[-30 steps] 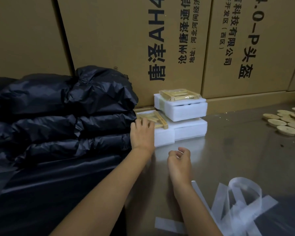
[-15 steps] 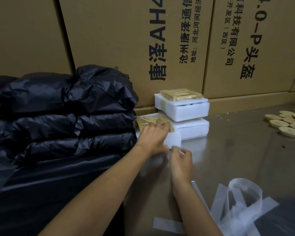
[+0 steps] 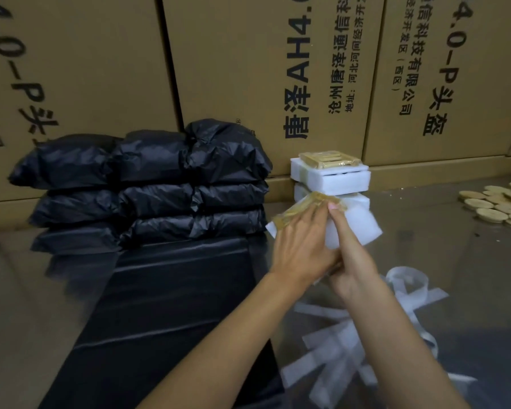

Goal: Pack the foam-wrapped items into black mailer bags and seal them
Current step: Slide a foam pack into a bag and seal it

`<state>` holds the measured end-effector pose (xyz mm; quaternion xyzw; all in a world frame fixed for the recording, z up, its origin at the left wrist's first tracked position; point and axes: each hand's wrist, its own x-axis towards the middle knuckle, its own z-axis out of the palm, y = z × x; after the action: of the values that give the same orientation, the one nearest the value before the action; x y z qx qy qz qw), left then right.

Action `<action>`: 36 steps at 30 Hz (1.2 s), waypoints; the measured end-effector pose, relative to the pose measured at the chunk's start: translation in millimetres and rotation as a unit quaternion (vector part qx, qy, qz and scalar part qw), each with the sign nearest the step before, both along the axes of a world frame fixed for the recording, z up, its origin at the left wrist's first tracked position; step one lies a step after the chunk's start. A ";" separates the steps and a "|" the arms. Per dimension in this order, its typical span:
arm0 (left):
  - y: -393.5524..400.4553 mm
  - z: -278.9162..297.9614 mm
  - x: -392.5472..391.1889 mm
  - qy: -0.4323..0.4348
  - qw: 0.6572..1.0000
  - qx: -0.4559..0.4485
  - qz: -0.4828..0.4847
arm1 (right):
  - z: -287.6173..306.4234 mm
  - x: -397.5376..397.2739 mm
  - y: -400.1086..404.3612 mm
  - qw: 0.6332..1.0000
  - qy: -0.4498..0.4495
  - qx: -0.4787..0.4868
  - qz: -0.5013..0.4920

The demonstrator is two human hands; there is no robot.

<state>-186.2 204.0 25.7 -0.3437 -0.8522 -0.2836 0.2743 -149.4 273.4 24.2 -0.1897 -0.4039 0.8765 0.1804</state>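
Now the white foam-wrapped block with a yellowish packet on top (image 3: 348, 228) sits lifted off the bench, grasped by left hand (image 3: 300, 246) and right hand (image 3: 353, 261); keep it level, steering left onto the flat black mailer bags (image 3: 171, 305).

The crinkled black plastic mailer bags (image 3: 148, 184) look glossy, and the white foam-wrapped blocks (image 3: 337, 181) are soft and matt. The grey metal worktop (image 3: 455, 261) shines and reflects; the brown printed cardboard boxes (image 3: 233, 69) behind are dull paper.
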 end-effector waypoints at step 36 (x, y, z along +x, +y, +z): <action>-330.6 -53.9 145.0 -0.145 0.975 -0.091 0.140 | -19.0 214.0 -67.0 0.964 0.073 0.008 0.257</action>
<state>-41.2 -126.7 -28.3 -0.1993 -0.9448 -0.2107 0.1522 64.6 206.4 5.2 -0.0138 -0.4323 0.9014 -0.0204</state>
